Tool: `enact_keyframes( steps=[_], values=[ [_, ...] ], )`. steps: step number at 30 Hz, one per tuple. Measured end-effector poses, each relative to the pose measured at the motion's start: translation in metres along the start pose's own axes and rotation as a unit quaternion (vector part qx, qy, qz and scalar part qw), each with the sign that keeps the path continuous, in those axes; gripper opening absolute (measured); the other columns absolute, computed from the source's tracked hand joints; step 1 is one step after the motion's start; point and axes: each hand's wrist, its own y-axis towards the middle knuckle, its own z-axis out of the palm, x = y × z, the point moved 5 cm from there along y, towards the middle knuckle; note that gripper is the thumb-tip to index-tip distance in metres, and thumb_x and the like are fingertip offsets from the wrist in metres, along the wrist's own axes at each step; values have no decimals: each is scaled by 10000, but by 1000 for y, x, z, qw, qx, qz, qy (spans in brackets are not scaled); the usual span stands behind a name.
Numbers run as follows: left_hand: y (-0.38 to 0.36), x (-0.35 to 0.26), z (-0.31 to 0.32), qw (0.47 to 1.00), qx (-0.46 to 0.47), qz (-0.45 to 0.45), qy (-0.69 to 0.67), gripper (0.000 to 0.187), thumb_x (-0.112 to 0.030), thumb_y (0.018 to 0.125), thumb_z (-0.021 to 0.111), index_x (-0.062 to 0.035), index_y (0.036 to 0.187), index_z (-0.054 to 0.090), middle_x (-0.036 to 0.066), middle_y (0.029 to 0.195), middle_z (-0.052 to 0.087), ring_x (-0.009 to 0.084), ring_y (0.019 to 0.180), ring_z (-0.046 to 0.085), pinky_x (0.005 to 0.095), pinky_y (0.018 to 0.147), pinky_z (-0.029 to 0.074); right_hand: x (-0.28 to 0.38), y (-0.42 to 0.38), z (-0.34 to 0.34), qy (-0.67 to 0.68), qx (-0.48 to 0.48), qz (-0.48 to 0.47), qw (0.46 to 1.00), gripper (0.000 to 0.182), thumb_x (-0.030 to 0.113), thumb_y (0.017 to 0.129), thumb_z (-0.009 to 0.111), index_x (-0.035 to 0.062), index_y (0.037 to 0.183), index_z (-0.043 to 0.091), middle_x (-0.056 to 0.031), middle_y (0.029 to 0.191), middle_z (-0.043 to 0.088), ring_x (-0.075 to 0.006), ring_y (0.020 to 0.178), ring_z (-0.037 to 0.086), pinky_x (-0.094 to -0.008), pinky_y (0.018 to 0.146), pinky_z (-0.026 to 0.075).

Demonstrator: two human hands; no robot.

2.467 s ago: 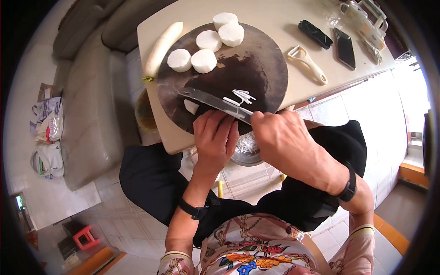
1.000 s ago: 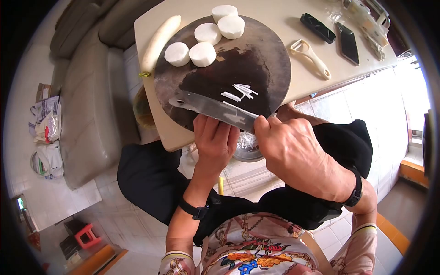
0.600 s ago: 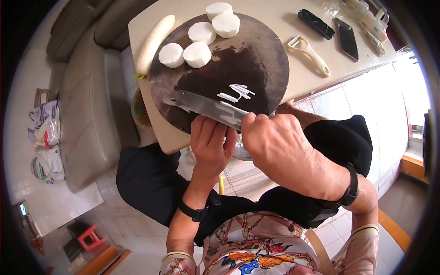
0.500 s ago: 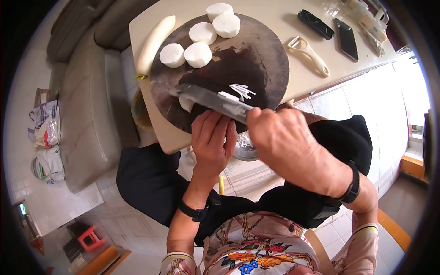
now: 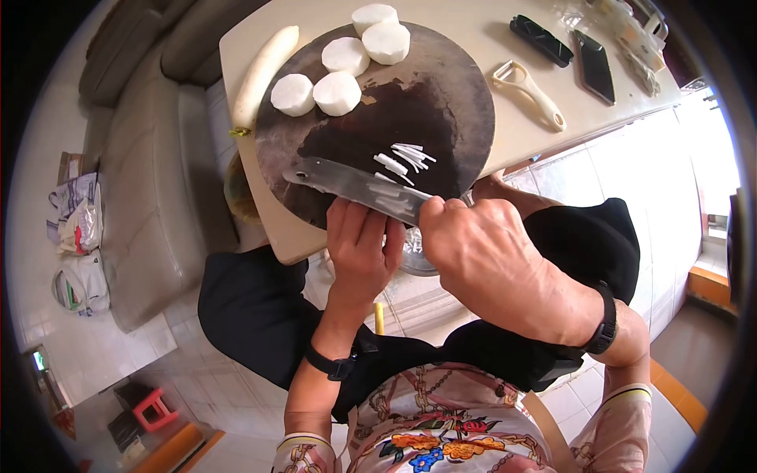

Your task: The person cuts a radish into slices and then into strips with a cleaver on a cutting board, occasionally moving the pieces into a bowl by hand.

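My right hand [image 5: 485, 252] is wrapped round the handle of a broad knife [image 5: 359, 189], whose blade points left across the front of the round dark board [image 5: 465, 94]. My left hand [image 5: 363, 244] is at the board's near edge, its fingers bent and pressed down behind the blade; what lies under the fingertips is hidden. Thin white strips [image 5: 410, 155] lie on the board just beyond the blade. Several thick white radish pieces [image 5: 337, 94] sit at the board's far left.
A long whole radish [image 5: 266, 75] lies on the table [image 5: 292, 244], left of the board. To the right are a peeler [image 5: 530, 94], a black case [image 5: 541, 41], a phone [image 5: 594, 67] and plastic bags [image 5: 635, 35]. A bowl [image 5: 418, 256] is below the board's near edge.
The knife has come slightly down towards me, and more cut strips show beyond it. The white piece seen beside the blade is now hidden. My left hand has shifted slightly.
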Motion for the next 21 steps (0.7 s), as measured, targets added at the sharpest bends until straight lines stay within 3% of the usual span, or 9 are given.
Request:
enact_keyframes(
  steps=[9, 14, 16, 21],
  values=[
    [-3, 3, 3, 1000, -11, -5, -9, 272, 14, 780, 716, 29, 1049, 682, 142, 1112, 634, 347, 1051, 591, 451, 903, 463, -14, -9, 0, 0, -49, 18, 999, 79, -24, 695, 622, -41, 742, 561, -137, 575, 574, -302, 572, 667, -385, 509, 508],
    [-4, 4, 3, 1000, -9, 7, -1, 254, 4, 757, 718, 31, 1007, 685, 151, 1083, 637, 366, 1025, 589, 458, 890, 462, -3, -15, -8, 8, -56, 1, 998, 92, -18, 694, 615, -35, 749, 543, -136, 580, 581, -289, 562, 665, -375, 497, 502],
    [-2, 4, 3, 1000, 7, 8, -5, 250, 0, 746, 719, 32, 992, 686, 154, 1068, 639, 375, 1011, 588, 460, 885, 461, -6, -16, 1, 32, 60, 51, 996, 144, -76, 706, 578, -60, 836, 518, -185, 713, 600, -387, 670, 646, -430, 599, 517],
    [1, 1, 1, 1000, -2, 16, 8, 251, -10, 729, 724, 29, 975, 687, 166, 1025, 643, 385, 978, 588, 469, 868, 462, -1, -10, 3, 7, 32, 24, 999, 155, -48, 705, 600, -66, 840, 528, -167, 691, 596, -349, 605, 644, -407, 547, 509]
  ],
)
